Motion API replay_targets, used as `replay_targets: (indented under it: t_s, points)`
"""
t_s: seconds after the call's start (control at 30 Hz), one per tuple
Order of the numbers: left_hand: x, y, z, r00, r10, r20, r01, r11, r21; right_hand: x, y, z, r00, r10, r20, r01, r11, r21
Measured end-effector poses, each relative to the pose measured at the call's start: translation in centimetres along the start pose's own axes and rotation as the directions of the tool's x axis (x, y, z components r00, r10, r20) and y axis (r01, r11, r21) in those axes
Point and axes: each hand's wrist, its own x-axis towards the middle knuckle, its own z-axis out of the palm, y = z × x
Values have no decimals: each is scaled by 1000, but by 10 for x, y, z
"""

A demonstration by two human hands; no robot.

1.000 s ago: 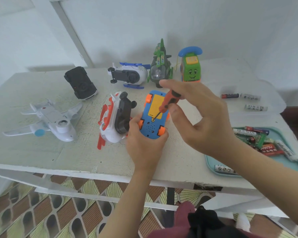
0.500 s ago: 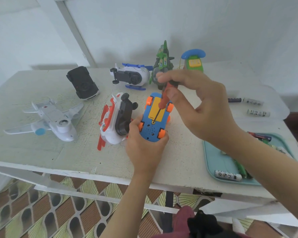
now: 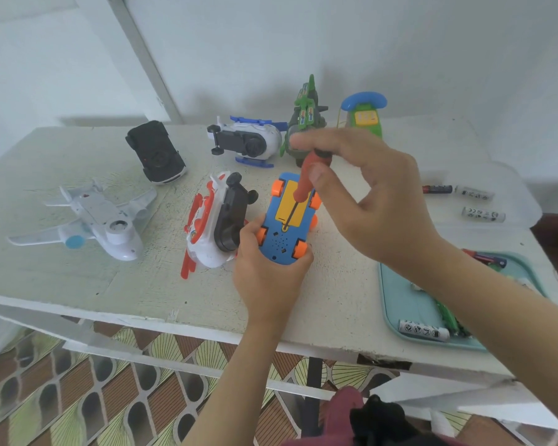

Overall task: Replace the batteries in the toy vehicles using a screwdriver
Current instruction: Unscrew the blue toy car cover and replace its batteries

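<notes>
A small blue toy car (image 3: 279,243) with orange wheels lies upside down near the table's front, its yellow battery cover facing up. My left hand (image 3: 264,272) grips its near end from below. My right hand (image 3: 368,201) pinches the orange handle of a screwdriver (image 3: 305,185) between thumb and fingers. The thin shaft runs down and its tip sits at the near edge of the yellow cover.
Around it lie a white-and-red helicopter (image 3: 210,226), a white plane (image 3: 94,220), a black car (image 3: 157,156), a white-blue helicopter (image 3: 248,143), a green plane (image 3: 306,117) and a green phone toy (image 3: 366,117). A teal tray (image 3: 409,300) holds batteries; loose batteries (image 3: 482,215) lie at the far right.
My right hand has swung the screwdriver from a slant to nearly upright and moved up and back over the car. The left hand keeps the car in place.
</notes>
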Motion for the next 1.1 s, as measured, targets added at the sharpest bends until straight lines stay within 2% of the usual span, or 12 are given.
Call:
replay_targets:
  t_s: [0.13,0.27,0.43,0.53,0.73,0.8,0.97,1.1]
  points:
    - [0,0,0,1000,-9,-1,9,1000,1,0,-2,1,999,-33,14,34,999,-10]
    - [0,0,1,1000,-20,-1,20,1000,13,2,-2,-3,998,-5,70,9,998,-55]
    - [-1,1,1,1000,19,3,-19,998,67,-6,2,-11,986,97,136,-98,995,2]
    - [-2,2,1,999,47,-5,-47,995,85,-12,5,-16,989,108,103,-107,994,-13]
    - [-3,2,2,995,100,-23,-96,988,118,-19,10,-23,994,72,-87,-78,995,-67]
    - [-3,2,2,994,104,-32,-100,988,122,-19,11,-25,995,51,-83,-56,996,-63]
    - [-2,1,3,994,105,-17,-102,985,139,-22,9,-29,995,87,43,-88,995,44]
    - [-2,1,3,994,112,-18,-108,984,142,-25,5,-25,999,47,-22,-45,996,74]
